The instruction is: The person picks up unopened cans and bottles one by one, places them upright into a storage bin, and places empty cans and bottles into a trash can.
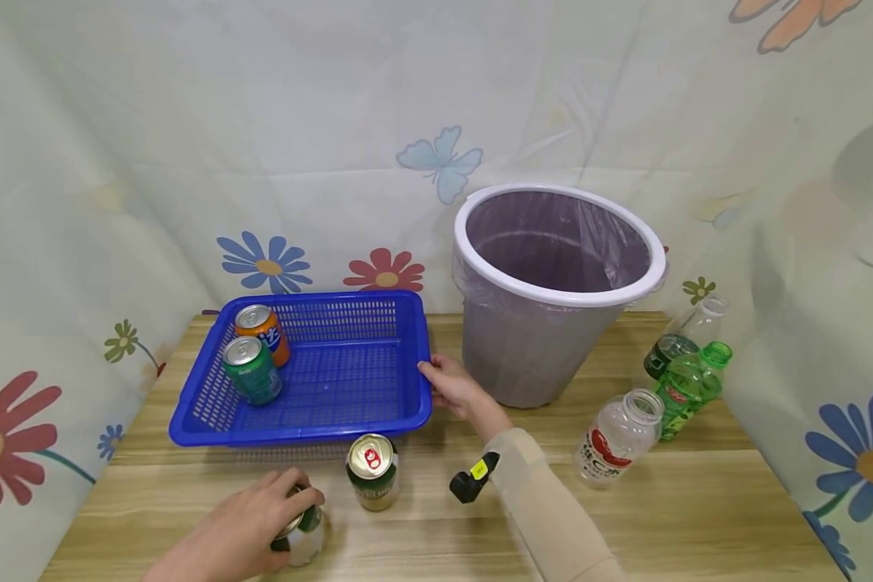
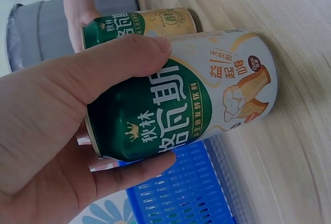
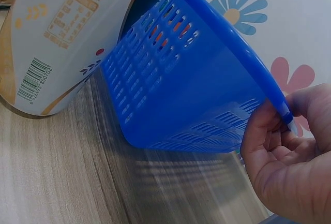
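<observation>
My left hand (image 1: pixel 250 521) grips a green and white drink can (image 2: pixel 170 100) by its upper part, thumb on one side and fingers on the other; the can stands on the table in front of the basket. With curled fingers, my right hand (image 1: pixel 457 388) pinches the right rim of a blue plastic basket (image 1: pixel 335 436), also seen in the right wrist view, where the hand (image 3: pixel 289 157) holds the rim. Inside the basket's left side stand an orange can (image 1: pixel 272 343) and a green can (image 1: pixel 253 376). Between my hands is a second green can with a gold top (image 1: pixel 373 477).
A grey bin (image 1: pixel 524 347) with a white rim and plastic liner stands right of the basket. On the right are a clear bottle with a red label (image 1: pixel 618 440), a green bottle (image 1: pixel 691 388) and a clear bottle with a dark label (image 1: pixel 687 331). A patterned cloth hangs behind.
</observation>
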`<state>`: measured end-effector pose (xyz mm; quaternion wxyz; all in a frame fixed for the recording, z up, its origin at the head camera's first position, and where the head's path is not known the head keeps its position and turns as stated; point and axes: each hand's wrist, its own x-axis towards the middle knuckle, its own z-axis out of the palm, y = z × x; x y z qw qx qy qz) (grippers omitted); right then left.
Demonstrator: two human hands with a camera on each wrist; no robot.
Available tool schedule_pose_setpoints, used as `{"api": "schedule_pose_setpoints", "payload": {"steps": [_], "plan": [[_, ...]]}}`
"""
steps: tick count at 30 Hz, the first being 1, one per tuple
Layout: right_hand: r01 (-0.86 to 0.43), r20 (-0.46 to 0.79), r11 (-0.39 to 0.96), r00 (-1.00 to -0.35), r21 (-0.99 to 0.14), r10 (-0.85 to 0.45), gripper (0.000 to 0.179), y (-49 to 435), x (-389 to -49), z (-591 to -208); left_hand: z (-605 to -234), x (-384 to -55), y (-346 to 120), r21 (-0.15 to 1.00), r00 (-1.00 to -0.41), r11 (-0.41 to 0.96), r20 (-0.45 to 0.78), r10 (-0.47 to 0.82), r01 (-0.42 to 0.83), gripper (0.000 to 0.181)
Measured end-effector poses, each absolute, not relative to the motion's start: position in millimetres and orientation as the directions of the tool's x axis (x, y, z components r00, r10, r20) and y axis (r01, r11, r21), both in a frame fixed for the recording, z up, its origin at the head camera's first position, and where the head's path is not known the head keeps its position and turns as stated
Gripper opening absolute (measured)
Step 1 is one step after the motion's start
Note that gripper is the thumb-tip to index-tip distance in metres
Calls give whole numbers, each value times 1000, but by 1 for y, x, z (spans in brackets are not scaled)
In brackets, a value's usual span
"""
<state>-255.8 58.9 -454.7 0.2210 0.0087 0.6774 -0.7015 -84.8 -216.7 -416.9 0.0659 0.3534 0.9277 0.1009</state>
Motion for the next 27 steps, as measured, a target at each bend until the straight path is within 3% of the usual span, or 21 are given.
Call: {"api": "schedule_pose_setpoints", "payload": {"steps": [15,27], "plan": [[320,-309,14,-903,-947,-298,35,59,-255,-454,-417,-88,-216,155,-689,682,-6,724,715,59],[337,-327,21,-895,-941,-303,36,60,-254,-453,-414,-94,-216,173,-684,676,-15,729,717,57]]}}
